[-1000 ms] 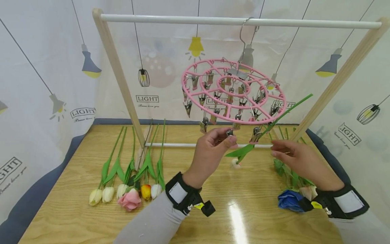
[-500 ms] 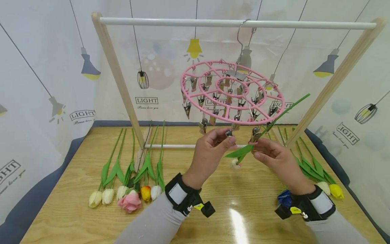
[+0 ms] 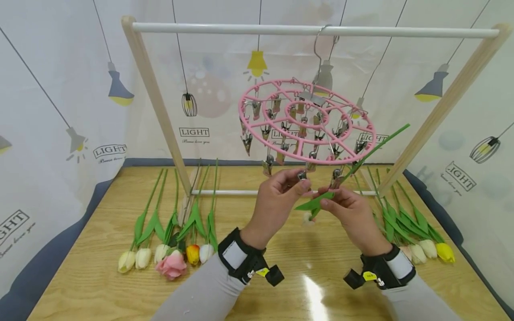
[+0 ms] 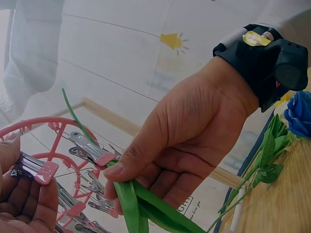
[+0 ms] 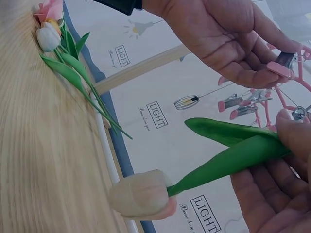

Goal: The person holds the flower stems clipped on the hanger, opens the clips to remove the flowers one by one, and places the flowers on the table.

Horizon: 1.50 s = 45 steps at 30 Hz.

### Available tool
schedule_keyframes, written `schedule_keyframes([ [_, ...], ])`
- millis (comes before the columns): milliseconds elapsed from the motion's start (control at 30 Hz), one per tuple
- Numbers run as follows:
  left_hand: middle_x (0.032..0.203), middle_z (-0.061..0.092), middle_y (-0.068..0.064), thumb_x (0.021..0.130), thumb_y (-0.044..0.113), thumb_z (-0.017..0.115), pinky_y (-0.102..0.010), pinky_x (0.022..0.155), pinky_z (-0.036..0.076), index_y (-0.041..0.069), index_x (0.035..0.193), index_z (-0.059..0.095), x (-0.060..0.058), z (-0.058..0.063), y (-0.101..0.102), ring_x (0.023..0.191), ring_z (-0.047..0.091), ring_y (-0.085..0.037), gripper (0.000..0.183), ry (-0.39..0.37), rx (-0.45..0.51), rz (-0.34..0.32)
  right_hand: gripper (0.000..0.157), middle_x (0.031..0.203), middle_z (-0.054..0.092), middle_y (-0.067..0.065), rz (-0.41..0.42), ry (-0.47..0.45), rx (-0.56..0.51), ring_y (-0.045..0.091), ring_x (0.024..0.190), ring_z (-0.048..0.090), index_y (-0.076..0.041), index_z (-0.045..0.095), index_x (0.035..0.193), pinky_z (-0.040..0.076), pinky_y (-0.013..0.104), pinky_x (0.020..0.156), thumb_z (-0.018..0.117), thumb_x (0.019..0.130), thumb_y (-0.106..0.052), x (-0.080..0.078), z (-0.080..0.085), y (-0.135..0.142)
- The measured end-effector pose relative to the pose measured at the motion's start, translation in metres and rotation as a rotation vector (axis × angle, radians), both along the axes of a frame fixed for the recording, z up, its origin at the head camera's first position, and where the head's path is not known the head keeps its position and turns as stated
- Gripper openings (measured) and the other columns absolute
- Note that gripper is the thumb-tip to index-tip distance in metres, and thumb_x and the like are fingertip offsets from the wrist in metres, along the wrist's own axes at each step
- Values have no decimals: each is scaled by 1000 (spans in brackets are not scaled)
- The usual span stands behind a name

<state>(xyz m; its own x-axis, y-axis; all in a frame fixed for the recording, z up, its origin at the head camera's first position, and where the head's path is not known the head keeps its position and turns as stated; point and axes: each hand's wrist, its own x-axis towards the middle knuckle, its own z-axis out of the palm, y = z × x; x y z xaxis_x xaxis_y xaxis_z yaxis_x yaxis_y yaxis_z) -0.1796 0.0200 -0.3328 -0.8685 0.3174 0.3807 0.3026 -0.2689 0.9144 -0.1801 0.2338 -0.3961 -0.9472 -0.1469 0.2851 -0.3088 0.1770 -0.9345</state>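
A pink round clip hanger (image 3: 295, 156) hangs by its hook, with metal clips dangling from its rings. My left hand (image 3: 273, 205) pinches one pink-tipped clip (image 4: 36, 167) below the front rim. My right hand (image 3: 355, 216) pinches an artificial tulip by the base of its green leaves (image 5: 233, 158), thumb on top. The tulip's pale pink-white bloom (image 5: 141, 194) points down; its stem (image 3: 391, 136) slants up to the right past the rim. Another pink-tipped clip (image 4: 90, 145) lies against the stem, just above the right fingertips.
A wooden stand with a white top bar (image 3: 221, 28) holds the hanger. On the table's left lie several tulips and a pink rose (image 3: 172, 265). More tulips, one yellow (image 3: 445, 253), lie on the right, with a blue rose (image 4: 299, 114) near them.
My right hand has moved left from above the right-hand flowers to the hanging tulip and now pinches it at the leaves. The left hand stays on its clip.
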Motion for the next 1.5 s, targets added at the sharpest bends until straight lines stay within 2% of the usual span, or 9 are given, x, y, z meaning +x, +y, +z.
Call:
schedule_keyframes([
  [233, 105, 63, -17, 91, 20, 60, -33, 87, 53, 4, 123, 57, -1, -1, 0, 94, 60, -25, 35, 13, -29, 25, 30, 107, 66, 10, 6, 1, -40, 28, 104, 55, 1, 60, 114, 51, 28, 88, 57, 93, -19, 0, -1, -5],
  [467, 104, 60, -19, 91, 15, 59, -39, 85, 55, 2, 127, 52, -1, -1, 0, 94, 59, -23, 38, 44, 13, 44, 29, 106, 66, 14, 10, 18, -4, 28, 107, 55, 3, 61, 111, 50, 26, 90, 58, 92, -19, 1, 0, -6],
  [667, 105, 60, -18, 91, 16, 60, -40, 85, 54, 5, 125, 54, -2, -3, 1, 92, 60, -19, 37, 86, -22, 112, 23, 105, 67, 8, 5, 31, 18, 26, 106, 56, -3, 65, 105, 50, 27, 90, 59, 92, -21, 1, 1, -8],
  [800, 112, 59, -9, 91, 21, 61, -37, 87, 52, 12, 127, 55, -10, -12, 2, 98, 57, -13, 38, 134, -72, 175, 23, 103, 67, 8, 1, 36, 5, 26, 104, 57, -2, 66, 105, 51, 28, 90, 60, 91, -20, 2, 2, -11],
  [967, 125, 52, 0, 90, 31, 62, -34, 94, 46, 20, 133, 48, -18, -21, 4, 111, 47, -10, 46, 302, -153, 316, 23, 103, 67, 6, -7, 29, 5, 25, 104, 57, -4, 66, 105, 51, 28, 90, 60, 91, -21, 4, 4, -13],
  [1133, 129, 47, -8, 88, 29, 64, -41, 100, 39, 8, 126, 49, -15, -19, 4, 120, 38, -17, 46, 584, -241, 552, 21, 104, 67, 10, -13, 45, 20, 24, 103, 57, -6, 67, 104, 51, 28, 90, 61, 90, -21, 6, 6, -15],
  [1267, 115, 52, -12, 85, 21, 67, -39, 93, 41, 2, 113, 51, -10, -16, 3, 111, 42, -20, 37, 782, -254, 687, 20, 102, 68, 12, -23, 92, 53, 23, 99, 60, -6, 68, 102, 53, 27, 87, 62, 89, -20, 7, 6, -18],
  [1400, 104, 57, -11, 85, 17, 67, -26, 80, 48, 2, 108, 55, -6, -15, 4, 96, 50, -16, 30, 900, -255, 627, 18, 89, 68, 8, -44, 107, 99, 19, 77, 59, -10, 68, 103, 52, 21, 68, 62, 90, -20, 10, 6, -21],
  [1500, 105, 60, -11, 86, 18, 67, -21, 82, 50, 2, 112, 57, -3, -15, 7, 97, 53, -13, 33, 901, -303, 521, 17, 75, 63, 4, -75, 87, 140, 18, 60, 49, -16, 68, 103, 42, 26, 53, 61, 90, -26, 12, 7, -23],
])
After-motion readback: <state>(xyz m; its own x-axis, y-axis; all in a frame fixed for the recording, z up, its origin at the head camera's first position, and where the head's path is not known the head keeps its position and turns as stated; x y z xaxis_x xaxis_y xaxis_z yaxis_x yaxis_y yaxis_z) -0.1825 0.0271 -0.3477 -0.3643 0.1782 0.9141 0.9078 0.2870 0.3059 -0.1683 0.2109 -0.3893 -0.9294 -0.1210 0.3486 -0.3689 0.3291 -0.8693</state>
